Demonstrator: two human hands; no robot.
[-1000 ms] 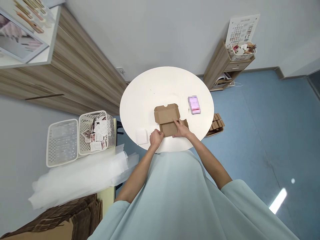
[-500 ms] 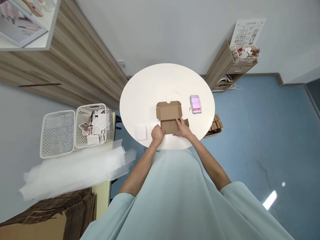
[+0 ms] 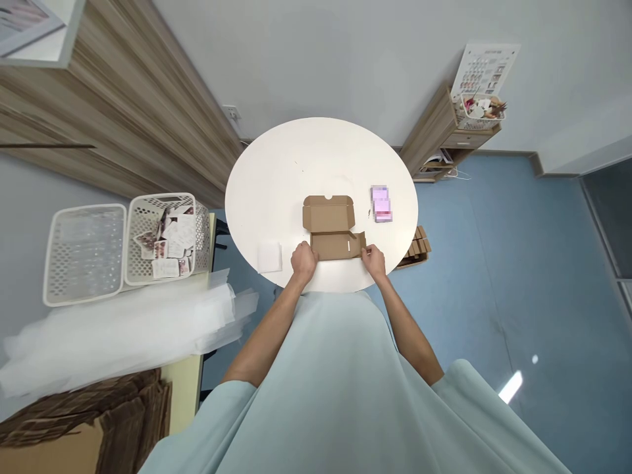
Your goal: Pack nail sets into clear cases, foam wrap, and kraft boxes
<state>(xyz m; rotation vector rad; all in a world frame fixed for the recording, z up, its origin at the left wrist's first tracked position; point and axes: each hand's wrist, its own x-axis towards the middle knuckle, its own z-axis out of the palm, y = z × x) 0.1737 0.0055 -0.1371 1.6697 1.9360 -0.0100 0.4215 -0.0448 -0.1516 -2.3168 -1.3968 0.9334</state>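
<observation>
A brown cardboard box [image 3: 330, 245] lies near the front of the white round table [image 3: 276, 171], its lid folded back away from me and its right side flap spread outward. My left hand [image 3: 304, 261] is closed at the box's left front corner. At the other end, my right hand [image 3: 374, 259] pinches the edge of the right side flap. Left of my left hand lies a white, flat square packet [image 3: 269, 257]. Beyond my right hand sits a pink and purple item [image 3: 381, 204], blurred by pixels.
To the left, white baskets [image 3: 201, 230] hold cards and clear packets, beside a stack of white translucent sheets [image 3: 123, 329] and flattened cardboard [image 3: 123, 421]. Right of the table, a carton of brown boxes [image 3: 417, 249] stands on the floor. A wooden cabinet [image 3: 457, 139] stands by the wall.
My right hand has moved from inside the box to the outer end of the right flap, which now lies spread out. My left hand stays at the left corner. The view has shifted slightly.
</observation>
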